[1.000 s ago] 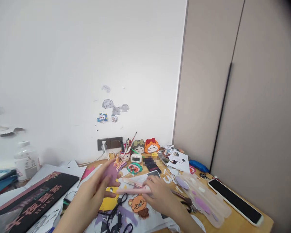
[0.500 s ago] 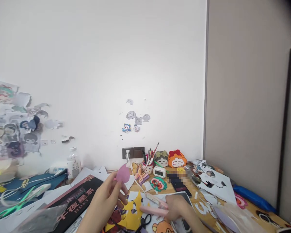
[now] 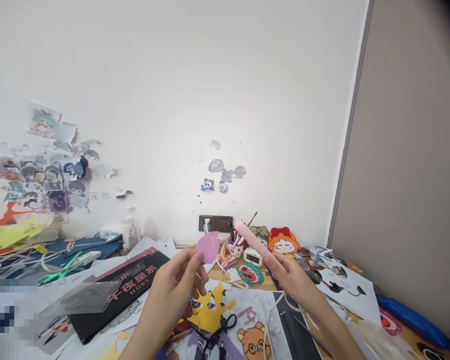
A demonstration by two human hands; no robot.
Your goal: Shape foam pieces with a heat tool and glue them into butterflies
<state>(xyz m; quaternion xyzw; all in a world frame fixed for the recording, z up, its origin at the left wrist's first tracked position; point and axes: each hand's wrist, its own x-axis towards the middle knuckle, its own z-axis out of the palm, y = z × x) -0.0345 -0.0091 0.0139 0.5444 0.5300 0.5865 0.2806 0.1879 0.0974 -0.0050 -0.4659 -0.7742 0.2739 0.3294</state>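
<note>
My left hand [image 3: 182, 275] pinches a small pink-purple rounded cutout [image 3: 208, 247] between thumb and fingers, its other fingers loosely curled. My right hand [image 3: 285, 275] is wrapped round the end of a slim pink hair straightener [image 3: 257, 242], which points up and to the left, its arms looking closed together. A pale cord [image 3: 275, 312] hangs near that hand. Below and between both hands lie a yellow cut-up sheet [image 3: 210, 310], black-handled scissors [image 3: 219, 332] and a brown bear cutout [image 3: 254, 340]. The two held things are apart.
A black box [image 3: 123, 295] with pink lettering lies left, a plastic bag [image 3: 86, 295] on it. Green scissors [image 3: 62, 270] and a bottle [image 3: 131, 230] are farther left. Behind stand a small clock [image 3: 252, 257], a pen cup [image 3: 236, 245] and an orange-haired figure [image 3: 283, 241]. Papers [image 3: 350, 285] cover the right.
My right hand has lifted the pink hair straightener from low over the papers, and it now points upward. My left hand still holds the cutout. The view has shifted left and slightly down.
</note>
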